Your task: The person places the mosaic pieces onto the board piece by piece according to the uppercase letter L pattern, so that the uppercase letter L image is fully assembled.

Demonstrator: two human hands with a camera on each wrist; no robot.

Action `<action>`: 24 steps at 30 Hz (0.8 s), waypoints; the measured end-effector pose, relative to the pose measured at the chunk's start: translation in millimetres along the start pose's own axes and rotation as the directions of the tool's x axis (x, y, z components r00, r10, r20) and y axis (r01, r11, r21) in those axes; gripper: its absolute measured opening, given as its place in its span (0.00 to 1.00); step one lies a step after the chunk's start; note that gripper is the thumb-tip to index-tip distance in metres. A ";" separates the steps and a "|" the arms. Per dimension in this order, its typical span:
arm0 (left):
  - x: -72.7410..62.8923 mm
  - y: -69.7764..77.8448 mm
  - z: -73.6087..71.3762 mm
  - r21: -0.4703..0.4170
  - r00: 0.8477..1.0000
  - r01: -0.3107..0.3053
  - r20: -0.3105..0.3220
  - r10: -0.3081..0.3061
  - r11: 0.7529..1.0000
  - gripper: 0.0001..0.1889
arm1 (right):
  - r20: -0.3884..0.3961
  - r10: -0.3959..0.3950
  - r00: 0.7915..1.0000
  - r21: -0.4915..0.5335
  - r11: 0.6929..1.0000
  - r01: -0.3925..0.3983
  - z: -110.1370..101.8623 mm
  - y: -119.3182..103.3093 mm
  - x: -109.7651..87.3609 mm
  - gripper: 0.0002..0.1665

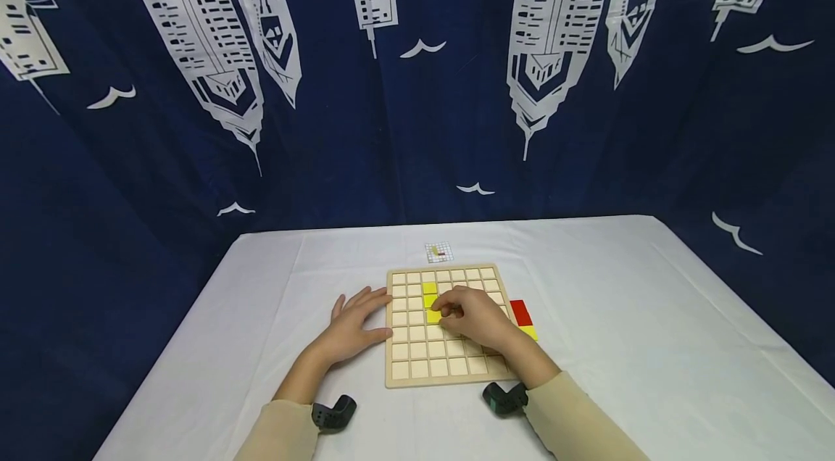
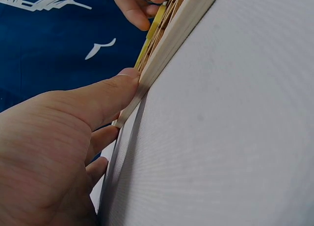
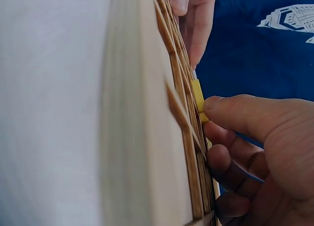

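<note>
A wooden grid board [image 1: 419, 370] lies on the white table. A column of yellow square tiles [image 1: 429, 288] stands in its upper left part. My right hand [image 1: 475, 317] reaches over the board with curled fingers, thumb and index finger pinching the lowest yellow tile [image 1: 433, 317]. In the right wrist view the thumb presses on that yellow tile [image 3: 197, 93], which stands up from the grid. My left hand [image 1: 352, 328] lies at the board's left edge, fingers extended. Its thumb [image 2: 117, 88] touches the wooden rim [image 2: 169, 49] in the left wrist view.
Red tiles [image 1: 521, 312] and yellow tiles [image 1: 529, 332] lie at the board's right edge, partly behind my right forearm. A small printed grid card [image 1: 438, 252] lies beyond the board. A dark blue patterned curtain [image 1: 391, 127] hangs behind the table [image 1: 313, 265].
</note>
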State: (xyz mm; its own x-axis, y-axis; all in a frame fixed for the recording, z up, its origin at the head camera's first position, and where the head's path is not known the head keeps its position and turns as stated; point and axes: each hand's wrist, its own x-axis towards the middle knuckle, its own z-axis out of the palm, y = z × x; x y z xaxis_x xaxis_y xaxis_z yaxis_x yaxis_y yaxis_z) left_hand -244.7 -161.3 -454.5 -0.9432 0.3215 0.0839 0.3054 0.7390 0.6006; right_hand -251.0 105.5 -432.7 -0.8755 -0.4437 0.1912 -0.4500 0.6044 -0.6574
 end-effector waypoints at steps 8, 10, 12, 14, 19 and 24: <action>0.7 -1.5 0.9 -0.003 1.000 0.005 -0.001 -0.005 1.000 0.33 | 0.013 -0.037 0.999 0.045 0.998 0.036 -0.6 -1.0 -2.9 0.09; 0.4 -1.6 0.7 -0.004 1.000 0.002 -0.002 -0.002 1.000 0.33 | 0.015 -0.042 0.999 0.043 0.998 0.041 -0.6 -0.8 -3.0 0.09; 0.5 -1.9 0.5 -0.003 1.000 -0.001 -0.003 0.001 1.000 0.33 | 0.016 -0.040 0.999 0.042 0.998 0.039 -0.6 -0.7 -2.9 0.09; 0.7 -2.3 0.5 -0.002 1.000 -0.006 -0.003 0.006 1.000 0.33 | 0.018 -0.030 0.999 0.041 0.999 0.029 -0.4 -0.5 -2.9 0.08; 1.9 -2.7 0.6 0.011 1.000 -0.001 0.003 0.001 1.000 0.33 | 0.004 0.004 1.000 0.015 1.000 -0.004 1.3 -1.2 -2.7 0.09; 1.8 -3.0 1.0 0.009 1.000 -0.001 0.002 0.001 1.000 0.33 | -0.039 0.021 0.999 -0.049 0.999 -0.022 5.7 -1.2 -1.4 0.09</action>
State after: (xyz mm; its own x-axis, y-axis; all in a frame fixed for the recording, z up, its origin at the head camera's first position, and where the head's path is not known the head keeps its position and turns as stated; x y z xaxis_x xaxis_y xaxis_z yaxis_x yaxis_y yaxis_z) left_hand -247.2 -162.4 -456.9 -0.9427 0.3232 0.0832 0.3074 0.7438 0.5935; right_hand -248.2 101.7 -436.3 -0.8907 -0.4052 0.2059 -0.4383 0.6457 -0.6253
